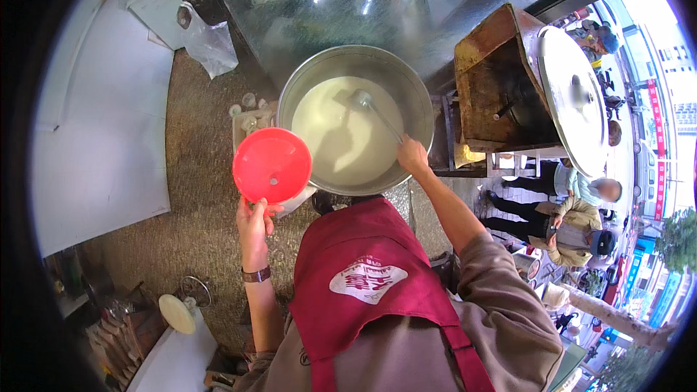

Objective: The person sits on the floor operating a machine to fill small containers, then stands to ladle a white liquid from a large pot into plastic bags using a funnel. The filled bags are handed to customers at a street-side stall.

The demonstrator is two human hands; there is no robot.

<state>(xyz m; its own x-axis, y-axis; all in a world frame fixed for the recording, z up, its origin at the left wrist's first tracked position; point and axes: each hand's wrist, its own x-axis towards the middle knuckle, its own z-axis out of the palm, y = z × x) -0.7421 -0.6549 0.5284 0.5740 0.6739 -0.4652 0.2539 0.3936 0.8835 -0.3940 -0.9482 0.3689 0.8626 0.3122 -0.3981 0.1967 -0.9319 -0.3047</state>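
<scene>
A large metal pot [359,57] stands in front of me, with a pale, milky liquid [321,130] in it. My right hand [413,155], at the pot's right rim, grips the handle of a metal ladle [362,99]. The ladle's bowl is over or at the liquid; which of the two I cannot tell. To the left of the pot, my left hand [256,218] holds a red plastic funnel [272,163] by its lower edge, the wide mouth facing up. The funnel overlaps the pot's left rim in this view; whether they touch is unclear.
A plastic container of small items [250,120] sits behind the funnel. A steamy glass pane [337,22] rises beyond the pot. At right stand a rusty metal box [490,81] and a large round lid [577,98], with people [572,228] farther out. A white board [109,120] lines the left.
</scene>
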